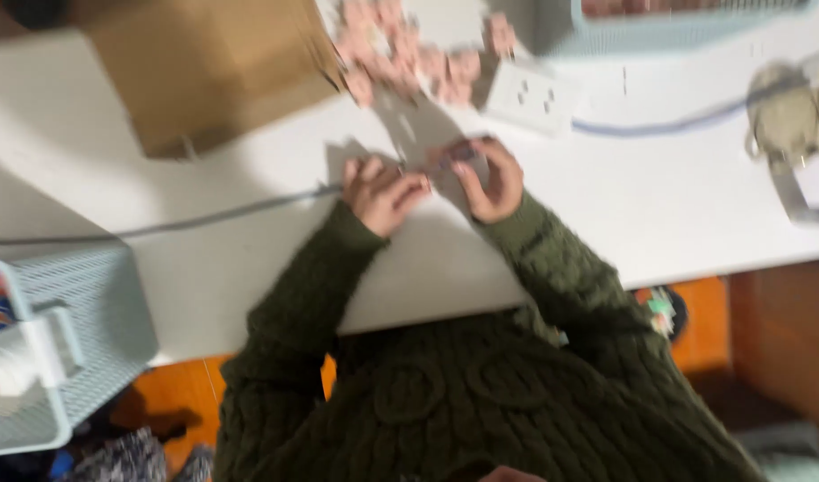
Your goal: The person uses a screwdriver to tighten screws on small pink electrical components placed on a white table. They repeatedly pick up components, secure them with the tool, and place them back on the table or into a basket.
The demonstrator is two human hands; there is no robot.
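My left hand (382,192) rests on the white table (677,205), fingers curled narrow, tips touching a small flat piece (445,170) between my hands. My right hand (490,178) pinches the same piece from 3 o'clock, thumb and fingers closed on its edge. The blur hides what the piece is. A heap of pink bits (409,49) lies at 12 o'clock, a brown box (204,71) at 10, a white socket strip (530,94) at 1.
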